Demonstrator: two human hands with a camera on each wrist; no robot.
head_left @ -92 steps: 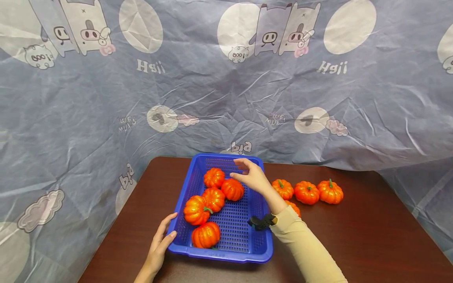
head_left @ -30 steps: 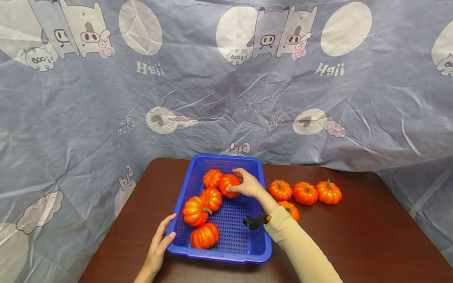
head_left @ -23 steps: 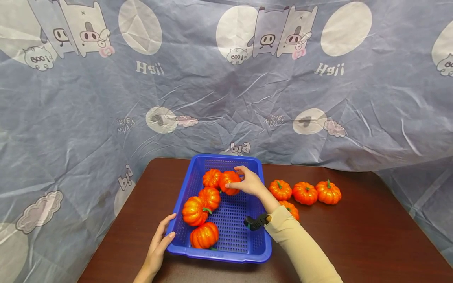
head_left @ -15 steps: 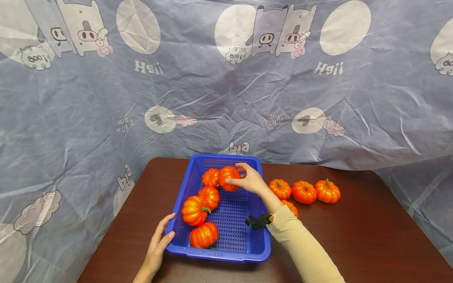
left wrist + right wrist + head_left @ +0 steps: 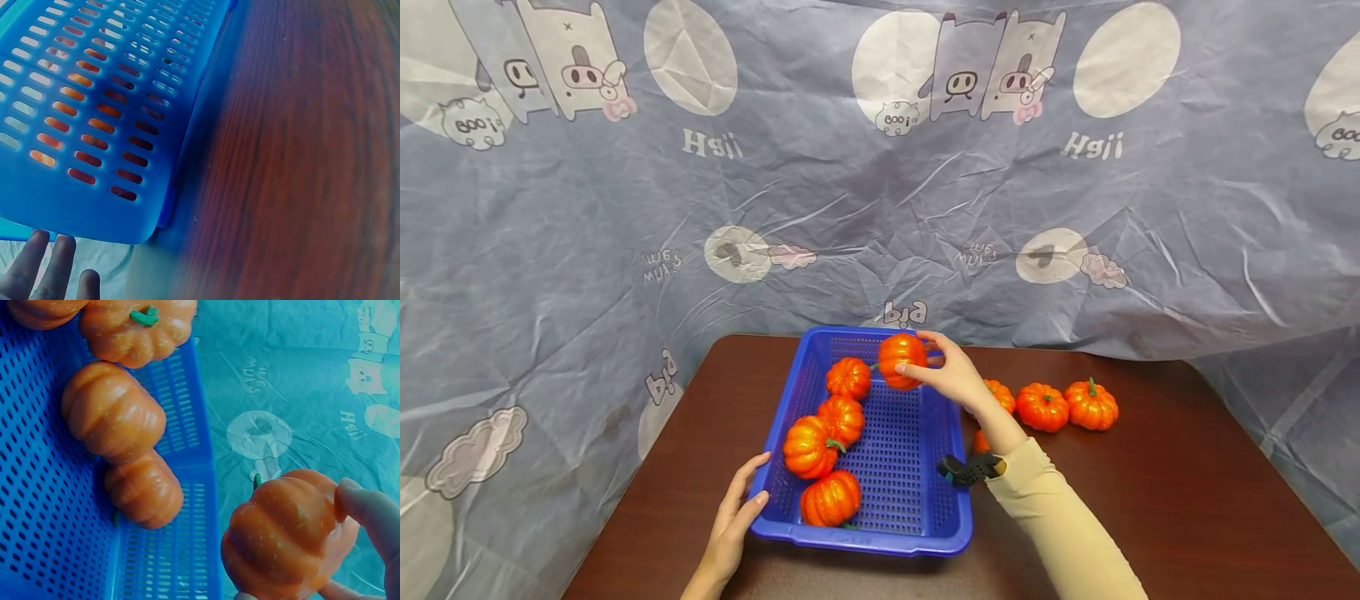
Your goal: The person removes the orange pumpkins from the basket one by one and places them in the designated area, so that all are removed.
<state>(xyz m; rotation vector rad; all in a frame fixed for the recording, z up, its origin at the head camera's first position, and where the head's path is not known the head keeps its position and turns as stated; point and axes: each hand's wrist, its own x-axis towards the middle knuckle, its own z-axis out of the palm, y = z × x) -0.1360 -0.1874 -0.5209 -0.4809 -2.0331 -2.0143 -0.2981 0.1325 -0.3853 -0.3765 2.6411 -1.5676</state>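
Note:
My right hand (image 5: 957, 373) grips a small orange pumpkin (image 5: 902, 361) with thumb and fingers, up at the far right part of the blue plastic basket (image 5: 951, 546). In the right wrist view the held pumpkin (image 5: 284, 540) shows its green stem, with a thumb and fingertips on its sides. My left hand (image 5: 730, 521) touches the basket's left side near its front corner, fingers fairly straight. In the left wrist view several fingertips (image 5: 62, 244) are right at the basket edge. Several other pumpkins (image 5: 812, 447) lie in the basket along its left half.
Several more pumpkins (image 5: 1042, 407) sit on the dark brown table (image 5: 1180, 500) right of the basket, some partly hidden behind the right forearm. A grey-blue printed cloth (image 5: 850, 192) hangs behind the table. A black strap (image 5: 967, 471) is on the right wrist.
My right hand came down to a pumpkin at the basket's far end, took hold of it, and lifted it up and to the right. The left hand stays at the basket's side.

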